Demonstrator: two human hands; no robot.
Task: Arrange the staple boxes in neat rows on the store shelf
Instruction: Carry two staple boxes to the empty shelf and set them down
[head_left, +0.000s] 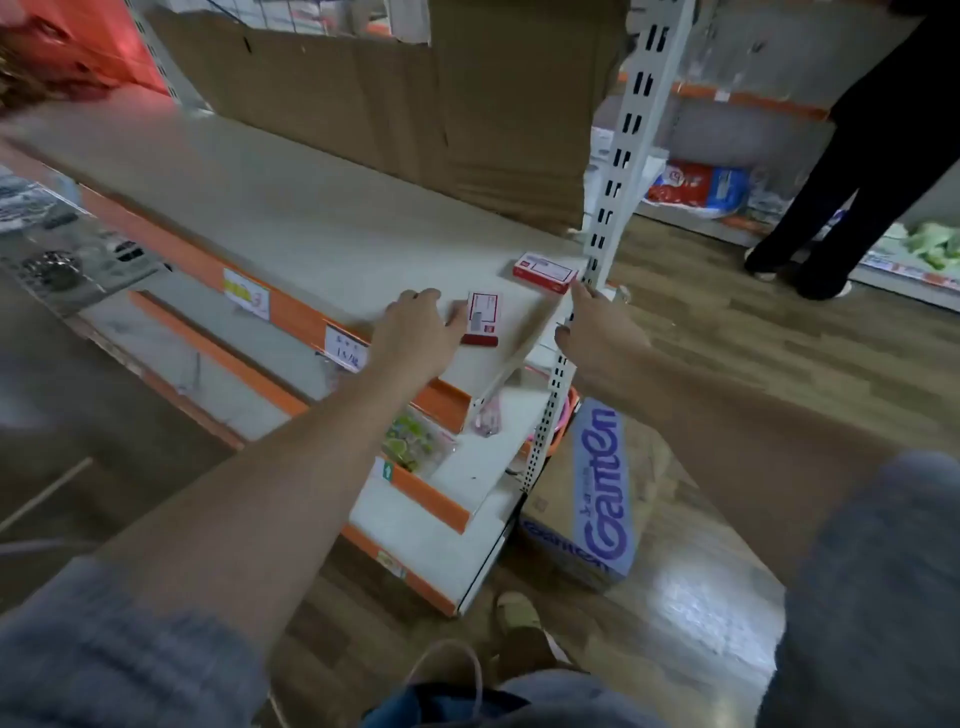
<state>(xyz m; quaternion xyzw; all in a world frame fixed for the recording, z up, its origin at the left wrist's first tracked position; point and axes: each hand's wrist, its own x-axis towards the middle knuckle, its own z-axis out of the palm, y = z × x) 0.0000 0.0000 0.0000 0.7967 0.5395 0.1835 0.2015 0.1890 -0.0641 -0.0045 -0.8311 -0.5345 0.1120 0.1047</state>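
The left hand (415, 325) lies flat on the shelf (291, 218), near its front edge. Its fingers are straight and its grip is wide. Its fingertips touch the left side of a small red and white staple box (483, 318). This box sits close to the front of the shelf, with its red end toward the person.

The right hand (597, 332) is at the right end of the shelf, beside the white post with slots (621, 171). Its fingers are loose and it holds nothing. One fingertip reaches up to the near corner of a second staple box (545, 272). I cannot tell if it really touches. This second box lies flat, farther back and to the right, next to the post. The two boxes are apart and turned different ways.

The shelf has an orange front strip (291, 312) with price tags (247, 293) on it. Brown cardboard (389, 98) stands behind the shelf. Lower shelves hold small packets (415, 441). A cardboard box with purple letters (587, 499) sits on the wooden floor (779, 353). Another person in dark trousers (852, 171) stands at the far right.
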